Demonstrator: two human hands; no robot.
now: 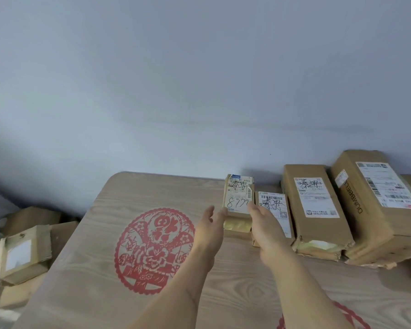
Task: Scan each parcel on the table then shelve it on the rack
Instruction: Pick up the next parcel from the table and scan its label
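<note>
Both hands reach fwd over the pale wood-grain worktop (100,233) w/ red paper-cut print. Left hand (210,230) & right hand (265,224) flank a small brown cardboard parcel (239,194) marked "877", fingers spread, touching its sides; can't tell if gripped. It's at the worktop's far edge, just beside three larger brown cardboard parcels (316,205) on the right.

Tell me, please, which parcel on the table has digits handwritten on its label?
The small parcel between both hands, leftmost in the row, has large handwritten digits; the neighbouring parcels' labels show none.
</note>
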